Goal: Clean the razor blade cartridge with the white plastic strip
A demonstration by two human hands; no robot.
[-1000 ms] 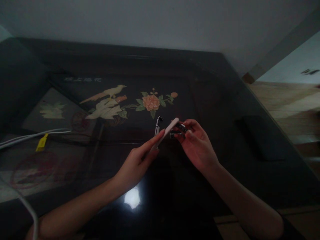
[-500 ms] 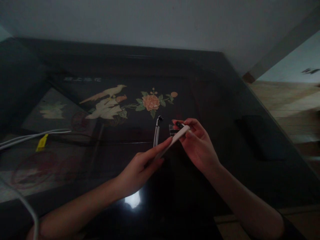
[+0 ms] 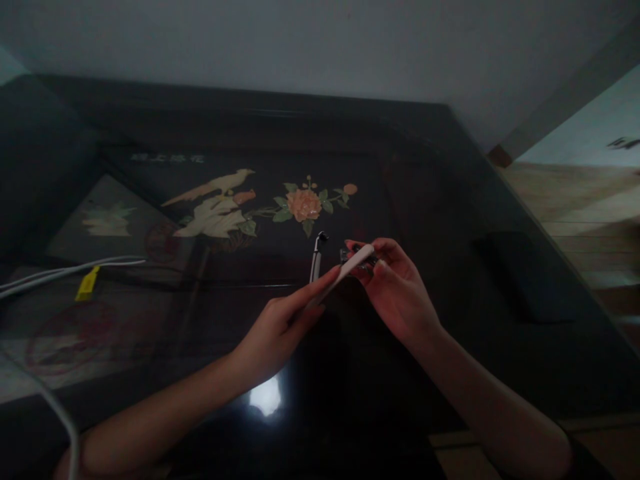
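Observation:
My left hand [image 3: 280, 327] is closed on a slim white bar [image 3: 356, 259], pinching its lower end between thumb and fingers. The bar slants up to the right, seen nearly edge-on. At its upper end, my right hand [image 3: 395, 287] is closed with bent fingers around a small dark, shiny piece [image 3: 370, 263]. The piece shows on both sides of the bar; its kind is too dim to make out. Just left of the bar, a thin white-and-black stick [image 3: 315, 263] with a hooked black tip lies on the dark table, its near end behind my left hand.
The glossy dark table [image 3: 425, 373] bears a bird-and-flower picture [image 3: 304, 204]. White cables [image 3: 60, 270] with a yellow tag [image 3: 87, 284] lie at left; another white cable [image 3: 60, 413] curves near my left forearm. A flat black object [image 3: 525, 277] rests at right. A wall [image 3: 320, 47] stands behind.
The white bar has shifted slightly against my right fingers, and more of the dark shiny piece shows on its right side. My right thumb has moved off the bar's end. The view has shifted slightly.

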